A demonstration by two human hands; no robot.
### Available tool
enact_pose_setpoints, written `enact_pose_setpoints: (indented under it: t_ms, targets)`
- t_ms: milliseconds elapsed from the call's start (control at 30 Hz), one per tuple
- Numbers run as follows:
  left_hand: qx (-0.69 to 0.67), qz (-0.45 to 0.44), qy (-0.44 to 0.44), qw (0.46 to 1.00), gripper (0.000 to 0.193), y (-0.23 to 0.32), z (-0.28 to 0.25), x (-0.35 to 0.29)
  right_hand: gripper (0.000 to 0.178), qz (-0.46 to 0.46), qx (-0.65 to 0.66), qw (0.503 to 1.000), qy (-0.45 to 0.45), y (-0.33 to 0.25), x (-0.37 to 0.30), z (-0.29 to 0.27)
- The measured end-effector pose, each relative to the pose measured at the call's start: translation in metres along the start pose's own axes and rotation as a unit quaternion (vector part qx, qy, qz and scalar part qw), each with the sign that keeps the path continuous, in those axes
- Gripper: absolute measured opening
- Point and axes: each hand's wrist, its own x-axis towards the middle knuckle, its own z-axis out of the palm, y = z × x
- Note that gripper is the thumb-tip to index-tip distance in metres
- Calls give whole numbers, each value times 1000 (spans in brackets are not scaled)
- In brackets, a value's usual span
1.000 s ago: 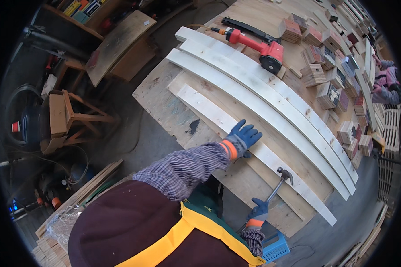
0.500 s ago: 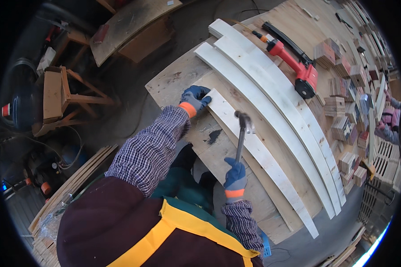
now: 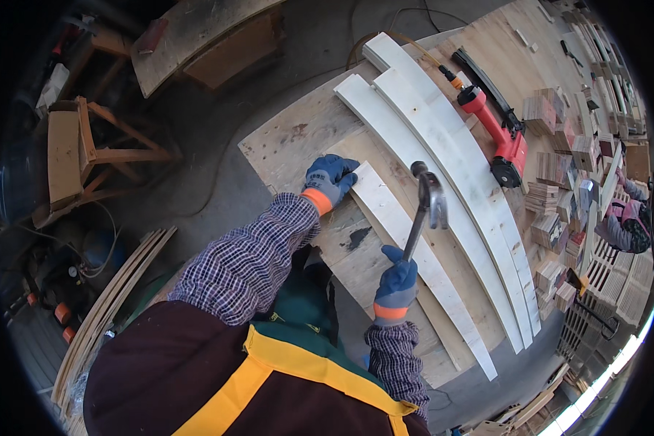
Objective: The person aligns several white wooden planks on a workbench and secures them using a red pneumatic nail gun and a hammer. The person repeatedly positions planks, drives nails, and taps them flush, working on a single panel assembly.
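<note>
My left hand (image 3: 331, 179), in a blue-grey work glove with an orange cuff, is closed on the far end of a white curved wooden strip (image 3: 427, 265). Anything small between its fingertips is hidden. Gloved alike, my right hand (image 3: 396, 282) is wrapped round the handle of a claw hammer (image 3: 418, 225). The hammer's metal head is above the strip, apart from it. A plain wooden piece (image 3: 434, 317) shows along the strip's near edge, beneath it. More white curved boards (image 3: 432, 149) lie to the right, overlapping one another.
A red nail gun (image 3: 498, 136) with a hose rests on the wooden worktable (image 3: 276, 149) beyond the boards. Several stacks of wood blocks (image 3: 552, 190) stand at the right. Another person (image 3: 626, 224) is at the far right. Wooden stands (image 3: 112, 154) and long strips (image 3: 116, 291) are at left.
The hammer has been raised, its head now looking larger and farther from the strip. My left hand stays at the strip's end. The whole view has shifted slightly.
</note>
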Motion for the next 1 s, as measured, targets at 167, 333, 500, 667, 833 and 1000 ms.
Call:
enact_pose_setpoints:
  t_ms: [167, 333, 500, 667, 833, 1000]
  targets:
    - [-5, 54, 13, 998, 25, -12, 3, 2, 43, -195, -246, 947, -71, 32, 26, 14]
    - [7, 41, 10, 999, 27, -11, 4, -2, 33, 7, -122, 990, -68, 32, 12, 10]
    - [2, 33, 14, 999, 26, -9, 2, -2, 28, -136, -330, 927, -112, 6, 27, 20]
    - [12, 5, 1, 1000, 26, -5, 1, -3, 25, -114, -268, 954, -80, -8, 23, 12]
    - [25, 29, 16, 999, 26, -5, 2, -3, 25, -79, -374, 916, -126, -2, 25, 5]
    - [-12, -4, 3, 1000, 26, -3, 4, -5, 30, -69, -313, 940, -120, 2, 25, 8]
